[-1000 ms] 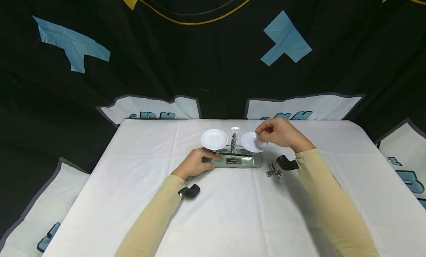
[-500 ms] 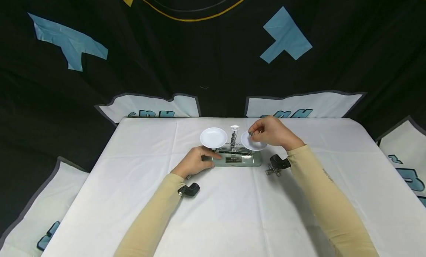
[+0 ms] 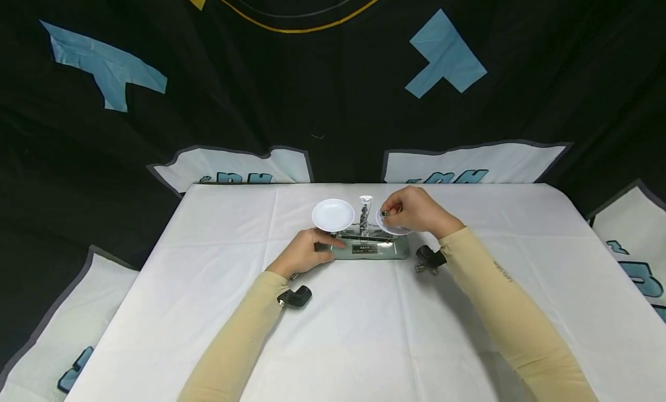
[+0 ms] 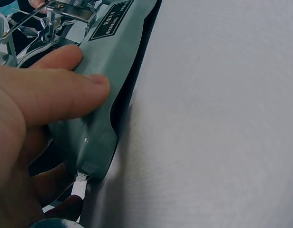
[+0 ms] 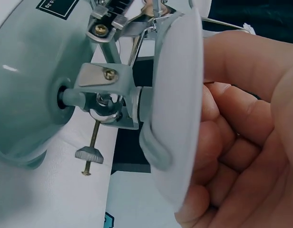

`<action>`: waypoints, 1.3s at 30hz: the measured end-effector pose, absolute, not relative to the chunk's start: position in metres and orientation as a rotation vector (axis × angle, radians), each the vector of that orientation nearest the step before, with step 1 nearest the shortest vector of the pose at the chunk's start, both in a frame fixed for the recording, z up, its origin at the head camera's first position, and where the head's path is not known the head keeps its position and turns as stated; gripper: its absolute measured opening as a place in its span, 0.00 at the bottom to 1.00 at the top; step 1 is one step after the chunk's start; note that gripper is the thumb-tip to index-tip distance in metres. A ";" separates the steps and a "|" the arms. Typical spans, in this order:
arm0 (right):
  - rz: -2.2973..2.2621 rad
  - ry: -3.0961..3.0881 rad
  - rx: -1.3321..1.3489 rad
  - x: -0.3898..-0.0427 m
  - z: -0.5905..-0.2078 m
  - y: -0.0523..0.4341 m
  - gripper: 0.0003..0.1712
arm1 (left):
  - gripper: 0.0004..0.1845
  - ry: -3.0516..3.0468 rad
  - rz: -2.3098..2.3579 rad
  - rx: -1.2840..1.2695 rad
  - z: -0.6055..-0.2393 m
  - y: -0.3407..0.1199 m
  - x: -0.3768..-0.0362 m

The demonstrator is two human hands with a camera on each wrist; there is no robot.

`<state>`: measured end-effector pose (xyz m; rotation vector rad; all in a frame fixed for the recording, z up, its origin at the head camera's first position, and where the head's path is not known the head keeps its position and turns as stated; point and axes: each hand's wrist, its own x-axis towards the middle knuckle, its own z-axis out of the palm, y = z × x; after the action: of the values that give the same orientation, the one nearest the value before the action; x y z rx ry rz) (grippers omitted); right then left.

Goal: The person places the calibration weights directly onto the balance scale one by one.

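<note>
A green-grey balance scale (image 3: 382, 250) with a left white pan (image 3: 333, 215) and a right white pan (image 3: 398, 231) stands toward the table's far side. My left hand (image 3: 307, 253) grips the left end of its base. In the left wrist view the thumb (image 4: 65, 92) lies along the front of the base, with other fingers round its end. Over the right pan, my right hand (image 3: 413, 210) pinches a small metal weight (image 3: 385, 213) between thumb and fingertips. The right wrist view shows curled fingers behind the pan (image 5: 177, 109), which hides the weight there.
Several metal weights (image 3: 426, 269) lie on the white tablecloth (image 3: 354, 332), partly behind the right wrist's black camera mount (image 3: 429, 255). A small metal piece (image 3: 294, 276) shows beside the left wrist. Black cloth (image 3: 343, 101) hangs behind the table.
My right hand has moved left across the right pan with the weight, from its right side to its left part. The left hand keeps its place on the base.
</note>
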<state>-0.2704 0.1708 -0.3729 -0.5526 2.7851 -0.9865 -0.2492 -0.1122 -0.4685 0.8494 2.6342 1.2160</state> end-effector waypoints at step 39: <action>-0.952 2.869 -0.493 -0.261 -0.367 0.177 0.17 | 0.17 2.623 1.252 0.852 -0.470 -0.113 -0.248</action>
<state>-0.2612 0.1774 -0.3670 -0.4926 2.8691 -0.9523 -0.2480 -0.1132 -0.4705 0.8522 2.6227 1.2520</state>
